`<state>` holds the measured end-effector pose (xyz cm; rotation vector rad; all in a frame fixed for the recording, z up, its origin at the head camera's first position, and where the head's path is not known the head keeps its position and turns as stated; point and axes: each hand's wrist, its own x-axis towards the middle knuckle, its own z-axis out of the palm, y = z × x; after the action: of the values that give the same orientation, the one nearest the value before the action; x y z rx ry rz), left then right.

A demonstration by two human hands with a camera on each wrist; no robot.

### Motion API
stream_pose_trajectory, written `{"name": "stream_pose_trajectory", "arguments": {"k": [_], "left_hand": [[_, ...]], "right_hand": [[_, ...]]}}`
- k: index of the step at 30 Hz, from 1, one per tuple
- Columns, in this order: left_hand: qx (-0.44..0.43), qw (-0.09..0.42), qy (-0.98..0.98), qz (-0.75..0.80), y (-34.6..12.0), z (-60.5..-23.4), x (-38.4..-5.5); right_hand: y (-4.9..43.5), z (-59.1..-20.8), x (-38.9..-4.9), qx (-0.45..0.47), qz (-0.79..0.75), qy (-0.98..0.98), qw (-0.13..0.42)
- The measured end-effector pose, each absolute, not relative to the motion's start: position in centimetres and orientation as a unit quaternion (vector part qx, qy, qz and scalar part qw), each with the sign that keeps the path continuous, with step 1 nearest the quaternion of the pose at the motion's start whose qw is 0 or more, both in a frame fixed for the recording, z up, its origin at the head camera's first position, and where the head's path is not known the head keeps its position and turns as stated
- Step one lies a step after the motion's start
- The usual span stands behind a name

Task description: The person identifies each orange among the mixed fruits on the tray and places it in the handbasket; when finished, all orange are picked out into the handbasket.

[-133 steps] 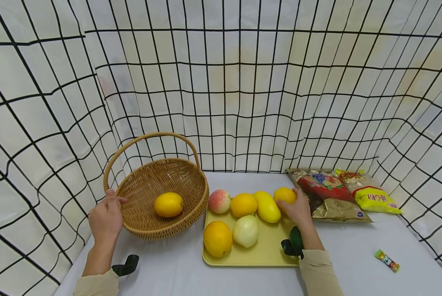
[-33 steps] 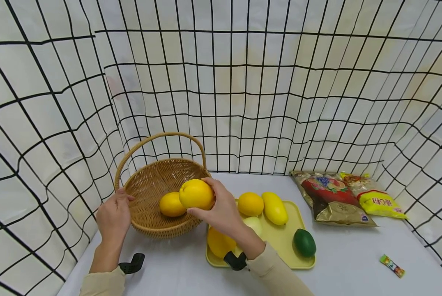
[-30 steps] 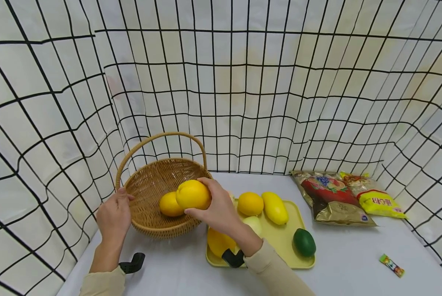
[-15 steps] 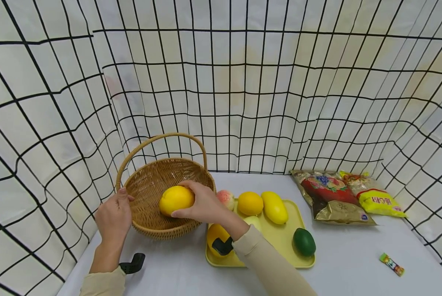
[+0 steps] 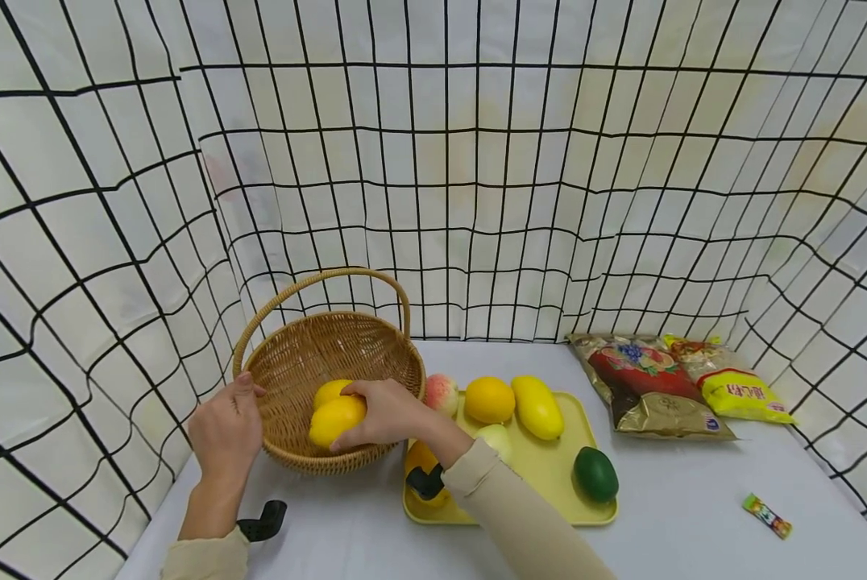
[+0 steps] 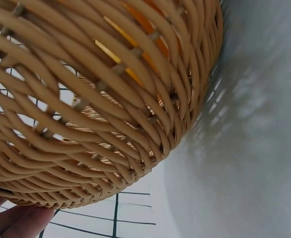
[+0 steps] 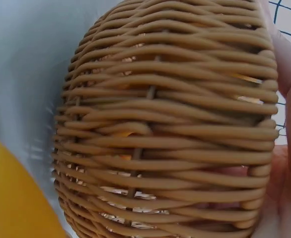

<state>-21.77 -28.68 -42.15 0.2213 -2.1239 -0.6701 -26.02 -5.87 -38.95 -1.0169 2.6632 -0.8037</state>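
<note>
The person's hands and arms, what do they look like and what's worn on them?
The left sleeve and right sleeve are plain light beige. The left hand and right hand wear no gloves. A small, bent black piece shows near the left wrist, and a similar black attachment near the right.

The left hand (image 5: 225,427) holds a tilted brown wicker basket (image 5: 288,370) at its rim. Inside, the right hand (image 5: 390,415) grips a yellow fruit (image 5: 338,421) beside a second fruit (image 5: 329,391).

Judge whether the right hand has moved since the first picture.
Yes, leftward: the right hand went from the right side of the yellow tray past its left edge into the basket.
</note>
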Motion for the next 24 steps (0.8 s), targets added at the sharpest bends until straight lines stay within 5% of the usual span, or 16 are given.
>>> {"name": "stream_pose_trajectory", "arguments": {"k": [24], "left_hand": [[0.082,0.438,-0.849,-0.285,-28.41,-42.31,-21.67]], "right_hand": [[-6.27,-39.19,-25.51,-0.369,-0.227,0.895,0.107]]}}
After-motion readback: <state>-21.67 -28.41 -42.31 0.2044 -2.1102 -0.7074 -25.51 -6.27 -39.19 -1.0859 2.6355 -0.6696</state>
